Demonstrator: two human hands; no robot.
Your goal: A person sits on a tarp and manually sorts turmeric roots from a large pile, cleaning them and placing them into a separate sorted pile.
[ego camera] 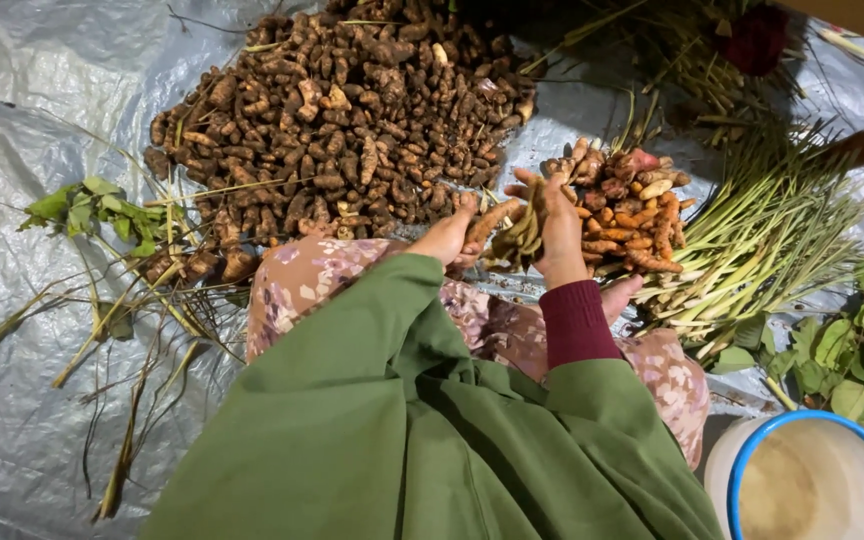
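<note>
A large heap of brown rhizomes (pixel 342 110) lies on the grey plastic sheet (pixel 22 100) at left. At centre, the left hand (pixel 449 237) and right hand (pixel 560 235) each have their grip pinching one root clump (pixel 514 232), held above the lap. Just right lie a small orange rhizome pile (pixel 632 215), green stalks (pixel 762 240) and a blue-rimmed bucket (pixel 802 480).
</note>
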